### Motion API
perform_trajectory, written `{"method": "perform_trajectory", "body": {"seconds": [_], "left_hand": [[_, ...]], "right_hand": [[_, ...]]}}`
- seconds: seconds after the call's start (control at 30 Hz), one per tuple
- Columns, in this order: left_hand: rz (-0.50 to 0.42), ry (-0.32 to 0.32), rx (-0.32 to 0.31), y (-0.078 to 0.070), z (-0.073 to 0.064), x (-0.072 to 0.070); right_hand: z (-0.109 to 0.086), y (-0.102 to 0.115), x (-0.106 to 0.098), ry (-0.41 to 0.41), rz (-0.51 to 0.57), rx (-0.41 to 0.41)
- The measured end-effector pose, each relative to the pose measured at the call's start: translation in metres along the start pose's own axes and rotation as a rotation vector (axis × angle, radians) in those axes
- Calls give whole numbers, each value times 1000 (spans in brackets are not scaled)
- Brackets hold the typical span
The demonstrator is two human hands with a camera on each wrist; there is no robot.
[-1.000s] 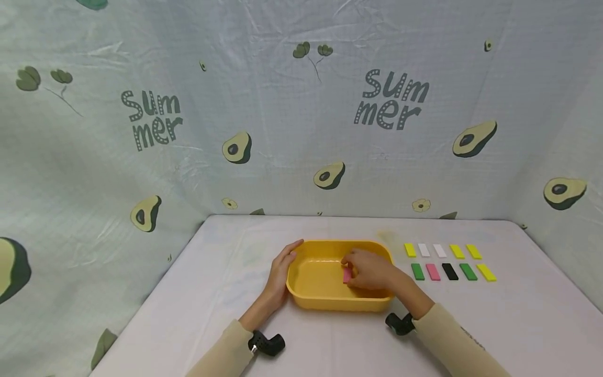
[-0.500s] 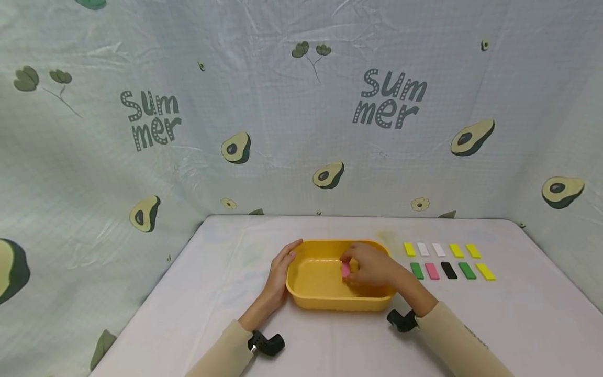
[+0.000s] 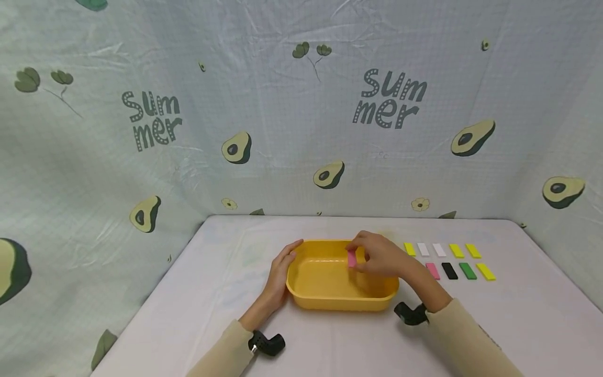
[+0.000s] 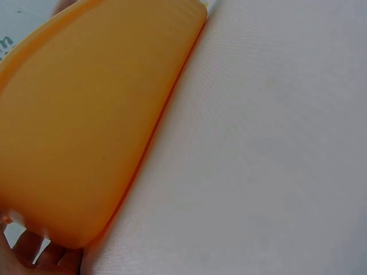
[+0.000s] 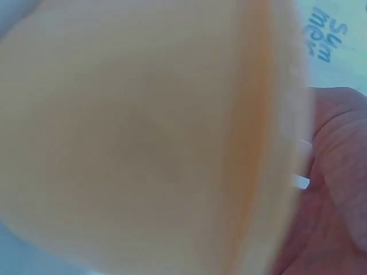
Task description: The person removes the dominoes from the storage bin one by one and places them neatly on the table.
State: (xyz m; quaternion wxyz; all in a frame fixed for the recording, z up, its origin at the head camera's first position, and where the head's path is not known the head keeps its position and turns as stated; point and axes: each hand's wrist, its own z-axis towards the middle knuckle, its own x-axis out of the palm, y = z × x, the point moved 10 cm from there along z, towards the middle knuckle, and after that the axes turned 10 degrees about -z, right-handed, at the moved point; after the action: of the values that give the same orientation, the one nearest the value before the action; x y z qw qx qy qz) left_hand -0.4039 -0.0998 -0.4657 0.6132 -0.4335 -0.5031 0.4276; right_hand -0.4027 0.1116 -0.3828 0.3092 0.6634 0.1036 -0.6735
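A yellow-orange plastic basin point(image 3: 325, 302) stands on the table. My left hand point(image 3: 279, 275) lies along its left side, fingers stretched up to the back left corner of the rim; in the left wrist view these fingers point(image 4: 54, 256) touch the basin's outer wall. My right hand point(image 3: 379, 255) is over the basin's right part and pinches a small pink rectangular block point(image 3: 352, 258) between thumb and fingers, held upright above the basin floor. In the right wrist view the basin wall point(image 5: 143, 137) hides the block and most of the hand point(image 5: 344, 166).
Two rows of small flat blocks lie right of the basin. The back row has yellow point(image 3: 456, 250) and white point(image 3: 439, 250) ones; the front row shows pink point(image 3: 433, 270), black point(image 3: 449, 270), green point(image 3: 468, 270) and yellow point(image 3: 486, 272). A printed curtain point(image 3: 282, 104) hangs behind the table.
My right hand has risen and moved back and slightly right with the pink block, now covering the front row's leftmost green block. My left hand and the basin have stayed put.
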Motion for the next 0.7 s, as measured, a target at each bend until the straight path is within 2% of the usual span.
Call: {"method": "perform_trajectory", "body": {"seconds": [0.33,0.7], "left_hand": [[18,6,-13,2,1,2],[12,-3,-5,1,2,2]], "right_hand": [[-9,-9,-13,-22,21,-19],[-27,-35,-29,-43,78,16]]}}
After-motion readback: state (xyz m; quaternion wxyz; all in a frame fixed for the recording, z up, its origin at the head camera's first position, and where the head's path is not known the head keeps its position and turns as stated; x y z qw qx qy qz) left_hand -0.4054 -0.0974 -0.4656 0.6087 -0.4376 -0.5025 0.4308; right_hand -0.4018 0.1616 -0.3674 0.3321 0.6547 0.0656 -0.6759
